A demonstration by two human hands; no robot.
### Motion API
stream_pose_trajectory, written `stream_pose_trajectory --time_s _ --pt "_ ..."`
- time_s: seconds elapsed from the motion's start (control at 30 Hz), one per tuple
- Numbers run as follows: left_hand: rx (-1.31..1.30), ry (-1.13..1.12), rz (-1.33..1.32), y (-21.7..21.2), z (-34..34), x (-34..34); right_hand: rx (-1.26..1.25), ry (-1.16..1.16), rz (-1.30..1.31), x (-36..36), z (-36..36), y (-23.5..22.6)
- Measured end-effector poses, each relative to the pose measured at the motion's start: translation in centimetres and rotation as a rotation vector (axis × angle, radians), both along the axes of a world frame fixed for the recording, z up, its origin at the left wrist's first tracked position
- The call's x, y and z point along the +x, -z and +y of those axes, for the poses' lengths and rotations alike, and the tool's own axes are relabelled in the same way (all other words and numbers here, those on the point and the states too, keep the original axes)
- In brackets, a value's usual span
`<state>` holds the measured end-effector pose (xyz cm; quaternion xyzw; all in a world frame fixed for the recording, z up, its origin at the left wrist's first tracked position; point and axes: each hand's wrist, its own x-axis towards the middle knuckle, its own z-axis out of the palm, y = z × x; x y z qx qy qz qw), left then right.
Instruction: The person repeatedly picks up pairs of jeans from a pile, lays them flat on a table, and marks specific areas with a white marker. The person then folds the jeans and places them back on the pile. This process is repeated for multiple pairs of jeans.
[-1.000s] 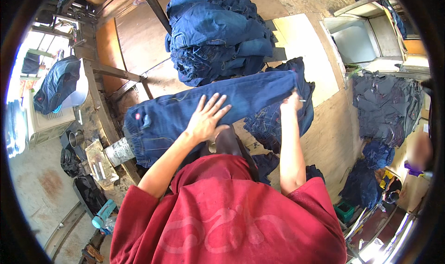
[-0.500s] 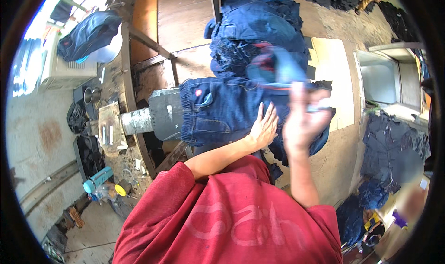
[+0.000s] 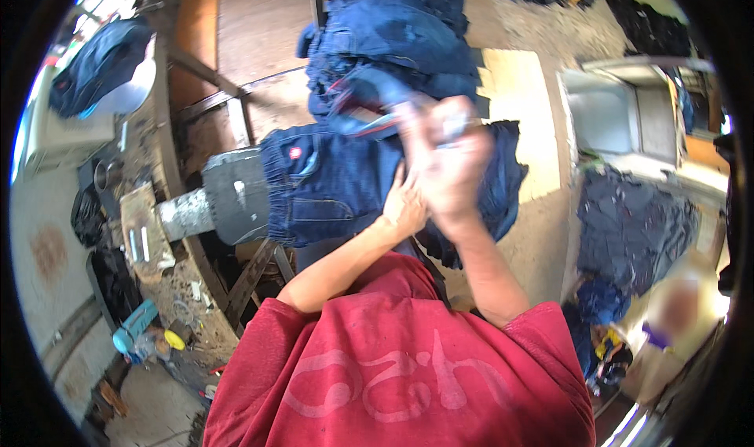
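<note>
Head view: our left hand [image 3: 404, 205] lies flat, fingers together, on dark blue jeans [image 3: 338, 184] pulled over a grey cylindrical form [image 3: 228, 199]. Our right hand [image 3: 448, 160], blurred, is raised just above the left; we cannot tell its grip. Beyond both hands, a pile of jeans [image 3: 393, 38] rests on the surface [image 3: 259, 31].

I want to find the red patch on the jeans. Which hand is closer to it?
Left. The left hand lies flat on the jeans, right of the red patch. The right hand is raised and blurred, farther right.
</note>
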<state>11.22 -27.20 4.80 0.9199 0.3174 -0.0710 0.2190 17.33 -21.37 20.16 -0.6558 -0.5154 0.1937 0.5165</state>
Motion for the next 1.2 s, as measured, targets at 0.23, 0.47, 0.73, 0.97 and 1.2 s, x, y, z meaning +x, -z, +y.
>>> stream_pose_trajectory --time_s 0.23,0.47,0.73,0.97,1.2 --pt "0.148 -0.280 -0.377 -0.8 7.8 -11.3 -0.344 0.445 -0.066 17.9 -6.5 -5.1" --pt "0.183 -0.318 0.033 -1.8 9.0 -30.1 -0.663 0.405 0.046 14.3 -11.6 0.8" --pt "0.335 -0.365 -0.321 0.3 12.2 -14.2 -0.598 0.038 -0.103 -0.8 -11.7 5.0" --pt "-0.028 -0.138 -0.226 7.3 18.7 -5.2 -0.294 0.066 -0.182 -7.1 -7.5 10.9" --pt "-0.167 -0.016 -0.272 7.3 21.9 -4.4 -0.382 0.119 -0.403 -7.8 -4.8 14.3"
